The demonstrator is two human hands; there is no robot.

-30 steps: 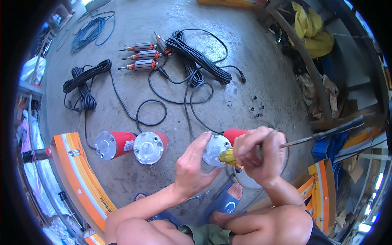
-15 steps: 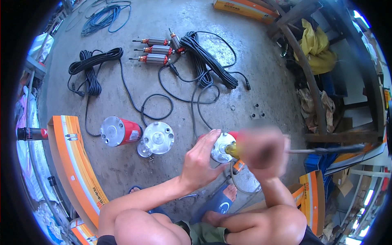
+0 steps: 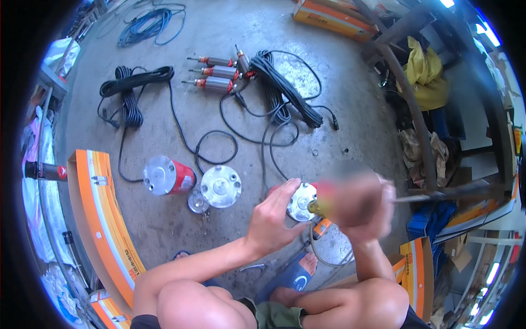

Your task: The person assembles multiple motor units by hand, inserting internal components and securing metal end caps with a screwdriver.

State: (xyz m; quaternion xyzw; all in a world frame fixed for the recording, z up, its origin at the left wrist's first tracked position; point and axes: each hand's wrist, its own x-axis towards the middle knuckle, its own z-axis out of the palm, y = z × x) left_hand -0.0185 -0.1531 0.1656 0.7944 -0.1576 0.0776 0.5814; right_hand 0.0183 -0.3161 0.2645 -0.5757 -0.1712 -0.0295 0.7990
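Note:
A red motor housing with a round silver end cap [image 3: 301,202] stands on the floor in front of me. My left hand [image 3: 274,219] curves round its near left side, with thumb and fingers against the cap's rim. Over the cap, my right hand [image 3: 364,211], smeared by motion, is closed round a tool. The tool's yellow end [image 3: 314,207] meets the cap, and a long thin shaft [image 3: 433,196] sticks out to the right. The tool's exact kind cannot be made out. To the left lie another red motor housing [image 3: 181,177], a silver end cap [image 3: 221,186] and a smaller clear round piece [image 3: 198,202].
Several motor armatures [image 3: 216,84] lie beyond, beside coiled black cables [image 3: 285,90]. Another black coil [image 3: 131,90] is farther left, below a blue cable [image 3: 145,26]. Orange boxes [image 3: 104,219] flank me. A wooden frame [image 3: 411,98] stands right. A small bushing [image 3: 346,150] lies near my right hand.
The whole view has shifted slightly, so floor items appear lower and to the right. My left hand stays at the housing. My right hand still grips the tool, and now covers some small bushings.

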